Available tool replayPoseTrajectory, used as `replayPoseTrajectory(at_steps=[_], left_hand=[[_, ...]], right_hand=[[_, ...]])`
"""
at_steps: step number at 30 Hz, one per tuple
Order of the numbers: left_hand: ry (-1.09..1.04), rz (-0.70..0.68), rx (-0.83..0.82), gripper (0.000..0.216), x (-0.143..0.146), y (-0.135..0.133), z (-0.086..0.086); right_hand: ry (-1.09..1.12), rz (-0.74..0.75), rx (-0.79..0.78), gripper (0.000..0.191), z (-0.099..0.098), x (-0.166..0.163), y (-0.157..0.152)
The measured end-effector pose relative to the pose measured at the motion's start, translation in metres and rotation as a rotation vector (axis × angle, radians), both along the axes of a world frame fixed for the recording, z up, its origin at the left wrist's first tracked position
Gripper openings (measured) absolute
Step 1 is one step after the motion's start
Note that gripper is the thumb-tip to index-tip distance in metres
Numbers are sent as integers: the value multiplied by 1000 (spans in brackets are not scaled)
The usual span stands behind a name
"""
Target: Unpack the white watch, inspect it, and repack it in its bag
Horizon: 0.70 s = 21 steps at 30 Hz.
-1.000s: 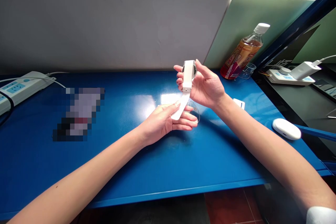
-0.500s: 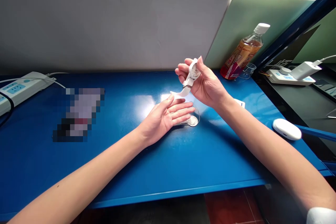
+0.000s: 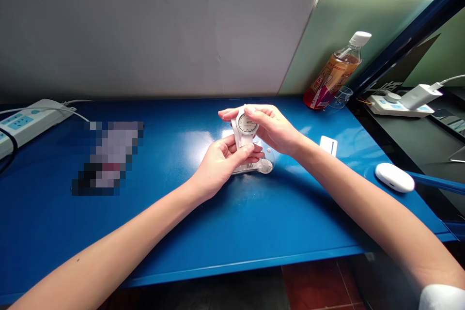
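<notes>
A white wristwatch (image 3: pixel 247 124) with a round, pale dial is held upright between both hands above the blue desk. My left hand (image 3: pixel 221 161) grips the lower strap, its thumb pressed across the front. Around the watch case and its upper end, my right hand (image 3: pixel 273 126) has its thumb and fingers closed. Just below and behind the hands, a clear plastic package (image 3: pixel 267 166) with a round, pale disc in it lies on the desk; the hands cover part of it.
On the blue desk (image 3: pixel 174 232) lie a white earbud case (image 3: pixel 395 177) and a small white card (image 3: pixel 328 146) at right. A drink bottle (image 3: pixel 333 75) stands by the wall near a clear cup (image 3: pixel 341 97). Power strips sit at left (image 3: pixel 34 118) and right (image 3: pixel 399 109). A blurred-out object (image 3: pixel 112 155) lies left.
My left hand has closed from flat and open onto the strap. My right hand has lowered and turned the watch, so its dial now faces me. The view has shifted slightly.
</notes>
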<state>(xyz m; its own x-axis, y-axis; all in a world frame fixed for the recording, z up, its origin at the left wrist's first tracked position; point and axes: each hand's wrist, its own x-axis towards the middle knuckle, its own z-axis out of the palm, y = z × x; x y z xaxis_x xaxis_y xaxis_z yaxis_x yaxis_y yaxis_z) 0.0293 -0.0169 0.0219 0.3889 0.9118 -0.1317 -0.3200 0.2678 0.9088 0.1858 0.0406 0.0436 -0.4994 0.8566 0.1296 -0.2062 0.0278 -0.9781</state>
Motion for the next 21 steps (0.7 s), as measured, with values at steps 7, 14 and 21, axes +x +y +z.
replayPoseTrajectory(at_steps=[7,14,21], left_hand=[[46,-153,-34,37,2,-3,1],[102,-308,-8,45,1,-4,-8],[80,-261,12,45,1,-5,-6]], right_hand=[[170,70,-68,22,2,0,0],[216,164,-216,37,4,0,-1],[194,76,-339,48,4,-1,1]])
